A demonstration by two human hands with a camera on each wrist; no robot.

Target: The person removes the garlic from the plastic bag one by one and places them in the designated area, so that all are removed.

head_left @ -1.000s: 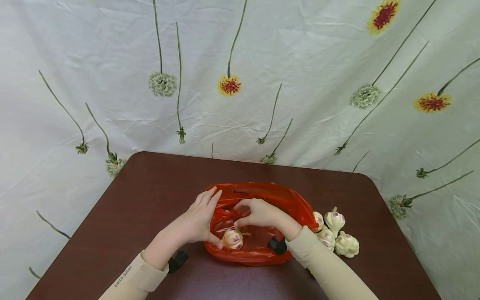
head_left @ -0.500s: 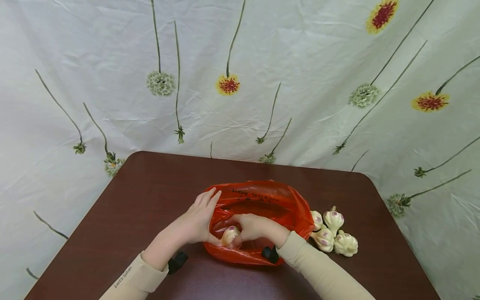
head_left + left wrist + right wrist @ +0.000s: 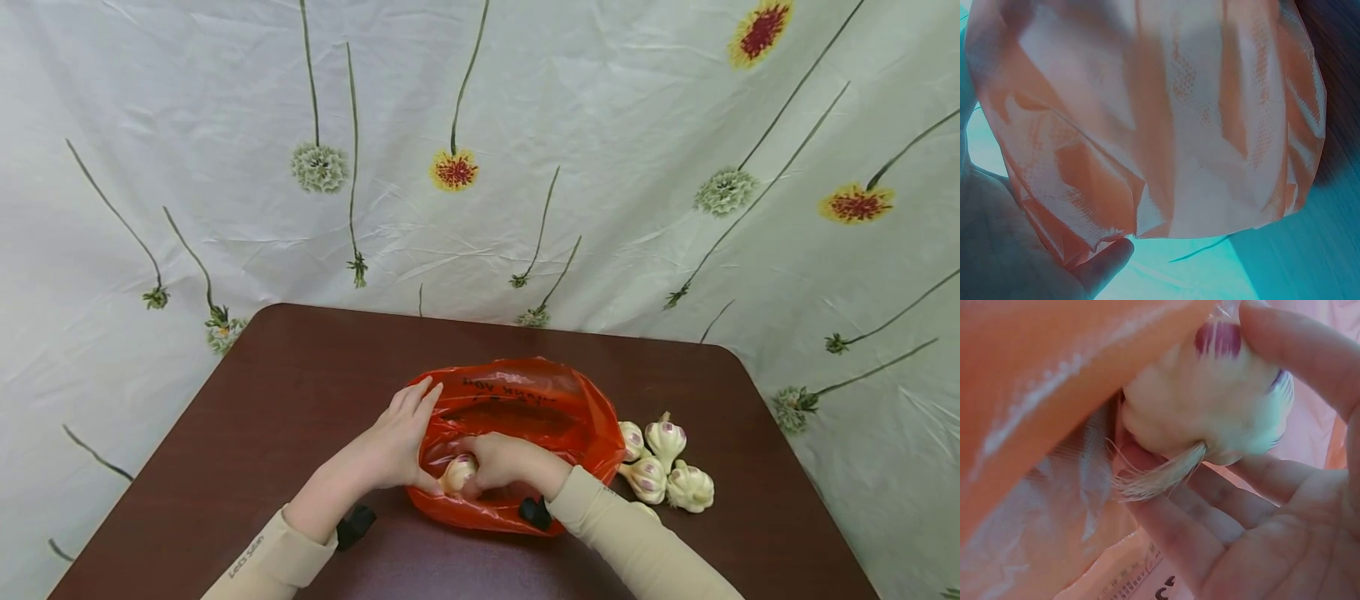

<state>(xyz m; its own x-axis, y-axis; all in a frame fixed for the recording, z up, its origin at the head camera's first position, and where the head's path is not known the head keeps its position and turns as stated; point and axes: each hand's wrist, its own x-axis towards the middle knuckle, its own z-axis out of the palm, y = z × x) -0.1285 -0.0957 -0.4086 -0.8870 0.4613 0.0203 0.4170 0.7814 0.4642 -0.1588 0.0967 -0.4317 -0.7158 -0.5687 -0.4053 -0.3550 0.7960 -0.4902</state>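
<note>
A red plastic bag [image 3: 536, 408] with black print stands with its mouth spread on the table. My left hand [image 3: 390, 446] spans its left rim, fingers stretched toward the far side and thumb at the near side. In the left wrist view the thumb [image 3: 1110, 257] lies against the bag's edge. Inside the bag mouth, my right hand [image 3: 506, 462] holds a garlic bulb [image 3: 457, 473] close to the left thumb. The right wrist view shows thumb and fingers around this white, purple-marked bulb [image 3: 1210, 394], its dry root tuft hanging over the fingers.
Several more garlic bulbs [image 3: 666, 439] lie in a cluster right of the bag, one partly hidden by the right sleeve [image 3: 637, 542]. The dark brown table [image 3: 322, 358] ends before a white flower-print cloth [image 3: 622, 250].
My right hand has moved down and left from above the bulb and taken hold of it, fingers now around its side. The left hand stays at the bag's rim.
</note>
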